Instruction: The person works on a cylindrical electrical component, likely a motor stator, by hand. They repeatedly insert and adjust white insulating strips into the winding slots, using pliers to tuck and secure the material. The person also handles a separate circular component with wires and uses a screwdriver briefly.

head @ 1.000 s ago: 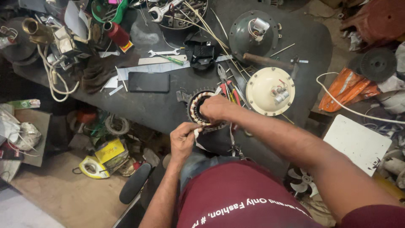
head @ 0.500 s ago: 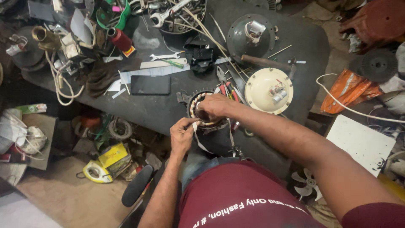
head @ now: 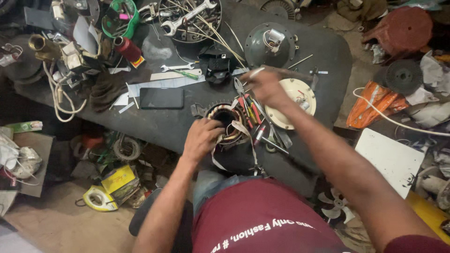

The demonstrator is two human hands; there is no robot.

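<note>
A ring-shaped stator with copper windings (head: 224, 115) lies near the front edge of the dark workbench (head: 159, 124). My left hand (head: 202, 139) grips its near rim, and a white cloth strip (head: 249, 137) trails off it toward my lap. My right hand (head: 265, 87), blurred, is lifted off the stator and hovers over a pile of red-handled screwdrivers and pliers (head: 249, 111), close to the end of a wooden tool handle (head: 293, 73). Something pale shows at its fingertips; whether the hand holds anything is unclear.
A cream round fan cover (head: 287, 121) and a grey motor housing (head: 272, 44) sit behind the tools. A black phone (head: 161, 97), a bowl of wrenches (head: 187, 18) and a red spool (head: 127, 49) lie to the left. An orange bag (head: 375, 100) and a white board (head: 391, 159) lie on the floor at right.
My right hand has left the stator and swung up and right toward the tool pile and the wooden handle. My left hand has moved up onto the stator's rim.
</note>
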